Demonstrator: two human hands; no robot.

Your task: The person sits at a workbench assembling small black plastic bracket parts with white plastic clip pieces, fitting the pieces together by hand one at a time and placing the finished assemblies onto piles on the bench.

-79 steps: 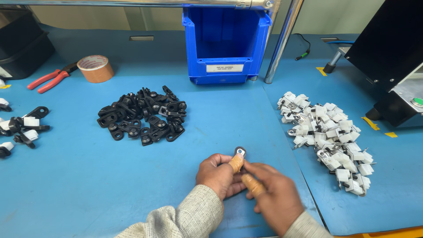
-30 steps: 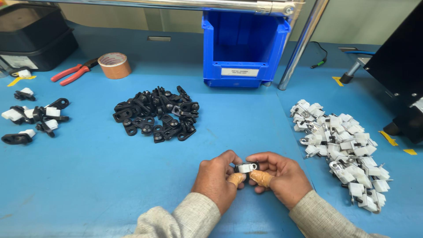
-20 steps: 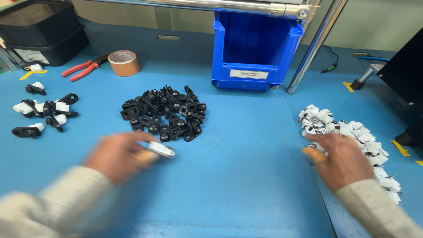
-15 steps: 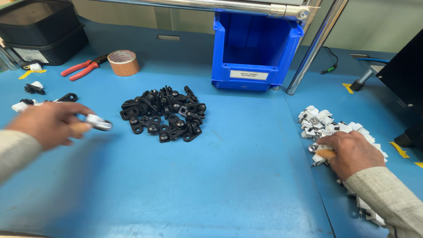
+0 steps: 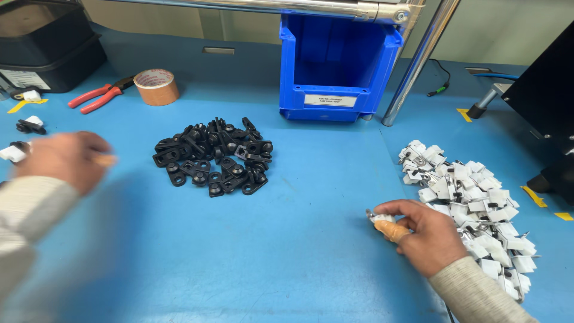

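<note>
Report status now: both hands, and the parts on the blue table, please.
Left hand blurred, far left beside small assembled pieces. Right hand grips a small white clip beside white pile. Black pile lies untouched between.

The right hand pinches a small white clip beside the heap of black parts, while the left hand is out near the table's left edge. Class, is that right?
Not quite. In the head view the right hand pinches the small white clip beside the heap of white parts, not the black parts. The left hand is indeed out near the left edge.

You're looking at glossy black plastic brackets (image 5: pixel 215 157), small white plastic clips (image 5: pixel 472 203), a deep blue plastic bin (image 5: pixel 335 66), and red-handled metal pliers (image 5: pixel 98 96) on a smooth blue table mat (image 5: pixel 269 257).
</note>
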